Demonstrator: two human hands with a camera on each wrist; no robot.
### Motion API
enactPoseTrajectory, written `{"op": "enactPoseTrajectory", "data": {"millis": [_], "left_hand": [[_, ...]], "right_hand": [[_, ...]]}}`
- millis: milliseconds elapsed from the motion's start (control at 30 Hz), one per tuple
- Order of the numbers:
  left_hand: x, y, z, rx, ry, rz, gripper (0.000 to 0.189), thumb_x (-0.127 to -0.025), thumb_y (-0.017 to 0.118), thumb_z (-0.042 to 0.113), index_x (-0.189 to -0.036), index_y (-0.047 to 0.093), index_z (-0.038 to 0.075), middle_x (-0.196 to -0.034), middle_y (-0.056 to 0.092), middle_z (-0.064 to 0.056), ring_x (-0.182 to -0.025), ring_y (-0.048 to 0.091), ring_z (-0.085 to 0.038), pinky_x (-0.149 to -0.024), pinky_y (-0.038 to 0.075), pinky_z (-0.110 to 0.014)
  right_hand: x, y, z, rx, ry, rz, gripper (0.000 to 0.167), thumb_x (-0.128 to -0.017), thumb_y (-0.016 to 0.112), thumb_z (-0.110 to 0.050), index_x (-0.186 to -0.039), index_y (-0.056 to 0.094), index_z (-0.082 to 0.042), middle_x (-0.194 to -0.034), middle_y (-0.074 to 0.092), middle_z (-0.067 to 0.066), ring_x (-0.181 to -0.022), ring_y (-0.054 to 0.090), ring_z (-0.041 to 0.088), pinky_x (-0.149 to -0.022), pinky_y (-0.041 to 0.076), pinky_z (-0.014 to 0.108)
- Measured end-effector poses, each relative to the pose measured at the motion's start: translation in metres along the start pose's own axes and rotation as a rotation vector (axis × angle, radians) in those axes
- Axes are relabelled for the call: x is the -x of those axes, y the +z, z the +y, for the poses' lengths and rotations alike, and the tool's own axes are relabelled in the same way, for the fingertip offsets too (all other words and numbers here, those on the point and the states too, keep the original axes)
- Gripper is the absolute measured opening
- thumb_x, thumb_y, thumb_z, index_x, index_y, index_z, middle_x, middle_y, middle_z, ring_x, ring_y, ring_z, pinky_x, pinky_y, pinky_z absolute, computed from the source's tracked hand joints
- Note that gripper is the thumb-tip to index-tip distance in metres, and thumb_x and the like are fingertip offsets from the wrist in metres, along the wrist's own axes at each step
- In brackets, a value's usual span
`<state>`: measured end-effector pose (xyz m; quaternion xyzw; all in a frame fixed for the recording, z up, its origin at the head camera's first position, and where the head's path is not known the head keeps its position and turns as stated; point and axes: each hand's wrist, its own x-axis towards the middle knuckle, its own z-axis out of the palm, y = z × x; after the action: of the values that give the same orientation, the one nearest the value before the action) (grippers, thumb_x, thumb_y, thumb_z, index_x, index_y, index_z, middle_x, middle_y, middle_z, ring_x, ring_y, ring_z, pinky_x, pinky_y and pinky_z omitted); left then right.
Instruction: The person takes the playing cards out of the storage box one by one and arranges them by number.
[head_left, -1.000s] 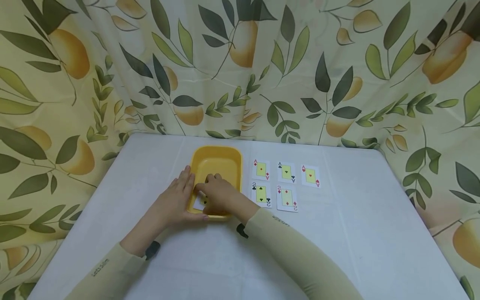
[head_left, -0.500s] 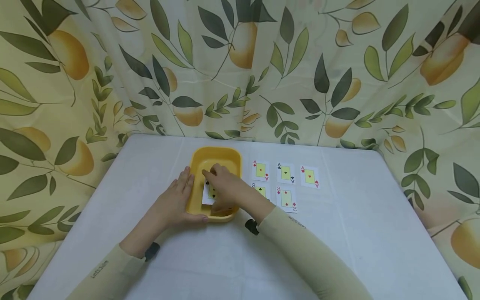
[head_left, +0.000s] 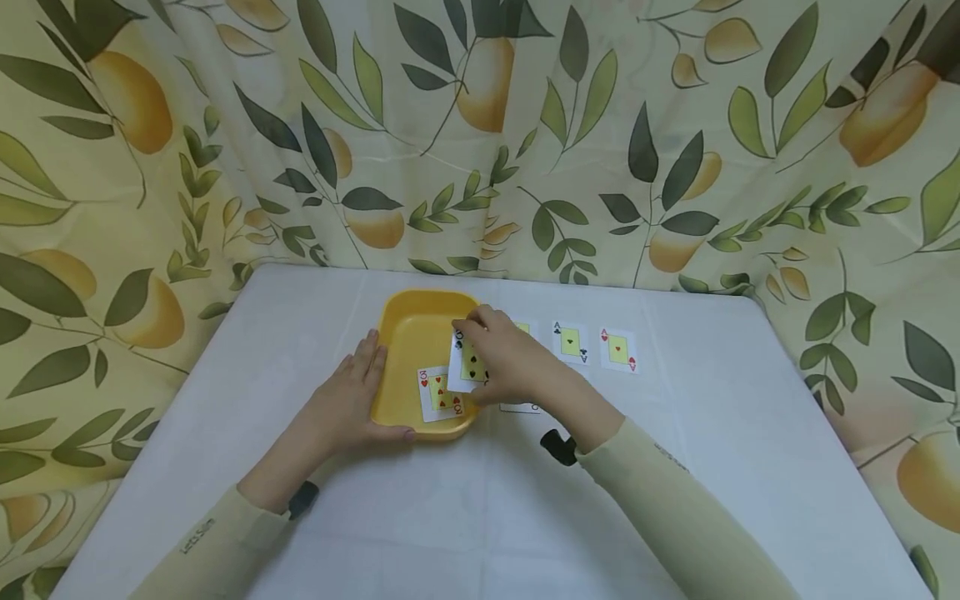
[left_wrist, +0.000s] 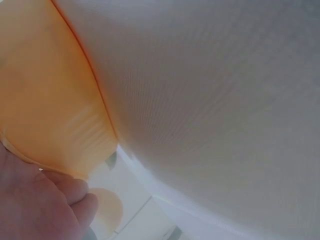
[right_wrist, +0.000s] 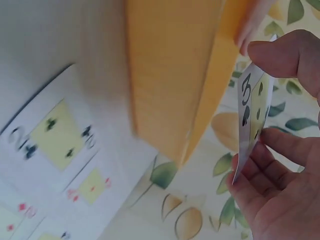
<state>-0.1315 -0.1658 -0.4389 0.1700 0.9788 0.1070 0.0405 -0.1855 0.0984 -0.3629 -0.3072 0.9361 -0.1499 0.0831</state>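
My right hand (head_left: 517, 358) pinches a playing card (head_left: 467, 367) over the right rim of the yellow tray (head_left: 405, 333). In the right wrist view the card (right_wrist: 255, 107) shows a 3 and black spades, held at its edges between thumb and fingers. Another playing card (head_left: 430, 402), with red hearts, lies in the tray's front part, partly covered by the held one. My left hand (head_left: 341, 404) rests against the tray's left side with fingers extended, its thumb along the front rim. The left wrist view shows its fingertips (left_wrist: 75, 190) at the tray wall (left_wrist: 55, 100).
Right of the tray, face-up cards lie in rows on the white tablecloth (head_left: 720, 467): the ace of clubs (head_left: 572, 342), ace of hearts (head_left: 618, 351) and partly hidden ace of diamonds (head_left: 531, 327). The two of clubs (right_wrist: 57, 130) lies beside the tray. A patterned curtain (head_left: 480, 167) hangs behind.
My right hand has lifted the black-pipped card from the tray's left front and carried it right to the right rim, uncovering the hearts card. The left hand stays put.
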Motion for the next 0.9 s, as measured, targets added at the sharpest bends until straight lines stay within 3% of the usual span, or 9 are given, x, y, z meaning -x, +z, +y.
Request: {"op": "enactPoseTrajectory", "data": {"millis": [233,567,900], "left_hand": [[-0.001,0.001,-0.001,0.011,0.002,0.007,0.144,-0.062,0.046,0.099,-0.157,0.014,-0.004,-0.167,-0.001,-0.019,-0.154,0.012,-0.035,-0.123,0.022,-0.047],[-0.001,0.002,0.0,0.008,-0.011,0.001,0.145,-0.061,0.044,0.1,-0.157,0.015,-0.003,-0.167,-0.001,-0.018,-0.154,0.012,-0.034,-0.123,0.022,-0.047],[0.0,0.0,0.001,0.024,-0.003,0.003,0.143,-0.063,0.056,0.094,-0.157,0.014,-0.005,-0.167,-0.001,-0.019,-0.153,0.012,-0.036,-0.123,0.021,-0.047]], "right_hand": [[0.026,0.0,0.015,-0.021,0.059,0.005,0.098,-0.064,0.092,-0.024,-0.149,0.044,-0.013,-0.138,0.043,0.003,-0.113,0.045,0.018,-0.097,0.052,0.03],[0.063,0.019,0.027,-0.016,0.073,-0.022,0.095,-0.063,0.09,-0.02,-0.147,0.047,-0.012,-0.134,0.044,0.002,-0.106,0.045,0.016,-0.086,0.051,0.027],[0.085,0.047,0.036,0.004,0.095,-0.08,0.094,-0.063,0.093,-0.023,-0.146,0.049,-0.014,-0.13,0.046,-0.001,-0.1,0.045,0.011,-0.082,0.049,0.022]]}}
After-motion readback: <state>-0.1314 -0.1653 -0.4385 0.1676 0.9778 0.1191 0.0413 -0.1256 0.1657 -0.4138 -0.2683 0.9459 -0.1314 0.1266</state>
